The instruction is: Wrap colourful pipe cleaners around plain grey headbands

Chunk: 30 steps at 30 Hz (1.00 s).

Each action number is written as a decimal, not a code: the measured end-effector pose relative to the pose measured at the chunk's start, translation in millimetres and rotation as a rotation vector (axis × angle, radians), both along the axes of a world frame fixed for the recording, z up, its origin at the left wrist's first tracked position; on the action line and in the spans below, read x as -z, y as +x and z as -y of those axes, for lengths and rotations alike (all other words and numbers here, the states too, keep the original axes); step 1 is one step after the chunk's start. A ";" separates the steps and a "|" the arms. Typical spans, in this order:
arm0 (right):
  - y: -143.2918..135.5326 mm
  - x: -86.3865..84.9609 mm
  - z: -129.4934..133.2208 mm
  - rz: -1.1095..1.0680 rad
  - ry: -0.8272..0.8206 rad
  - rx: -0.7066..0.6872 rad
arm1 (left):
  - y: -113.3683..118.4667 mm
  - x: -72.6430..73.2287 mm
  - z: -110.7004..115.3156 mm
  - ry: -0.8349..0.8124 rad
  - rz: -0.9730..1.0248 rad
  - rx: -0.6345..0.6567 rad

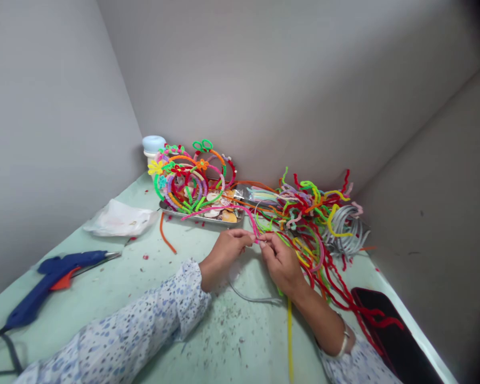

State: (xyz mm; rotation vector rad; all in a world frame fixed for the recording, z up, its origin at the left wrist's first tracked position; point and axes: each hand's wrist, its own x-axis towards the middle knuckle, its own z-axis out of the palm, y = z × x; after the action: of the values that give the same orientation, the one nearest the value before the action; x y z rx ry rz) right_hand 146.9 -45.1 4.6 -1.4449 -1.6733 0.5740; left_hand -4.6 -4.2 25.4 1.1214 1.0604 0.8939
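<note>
My left hand [232, 244] and my right hand [279, 257] meet above the middle of the table, fingertips almost touching. Both pinch a pink pipe cleaner [246, 210], whose long free end arches up and away to the left. A thin grey band [256, 300] curves out below my hands and lies along the tabletop; whether it joins the pink piece is hidden by my fingers. Just beyond my hands sits a metal tray [220, 220] holding flat, disc-like pieces and headbands [188, 181] wrapped in coloured pipe cleaners, some with flower shapes.
To the right lies a tangled heap of pipe cleaners [304, 205] beside a bundle of grey bands [346, 229]. A dark phone [396, 336] rests near the right edge. On the left are a blue glue gun [56, 274], a white plastic bag [120, 218] and a blue-lidded container [154, 143].
</note>
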 end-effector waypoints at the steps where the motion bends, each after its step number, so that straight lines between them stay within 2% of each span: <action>1: -0.4 -0.2 0.0 0.008 -0.003 0.006 | 0.3 0.1 0.0 0.013 -0.007 -0.008; 7: -1.8 -1.4 -0.1 0.004 -0.049 0.029 | 1.1 2.6 0.6 0.084 -0.049 -0.078; 17: -2.4 -3.3 -2.3 -0.144 -0.083 -0.009 | 0.7 7.7 1.6 0.156 -0.028 -0.071; 23: -0.8 2.7 -3.9 -0.181 -0.103 0.000 | -1.8 8.0 -2.4 0.140 -0.064 0.029; 30: 2.9 11.1 -7.6 -0.266 -0.136 -0.007 | -4.5 7.4 -7.1 0.137 0.005 0.154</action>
State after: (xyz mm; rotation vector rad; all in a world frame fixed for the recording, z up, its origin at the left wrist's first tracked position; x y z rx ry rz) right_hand 149.8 -37.5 -6.6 -1.3895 -1.4539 0.8585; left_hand -9.1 2.9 18.0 1.2957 0.9060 0.8555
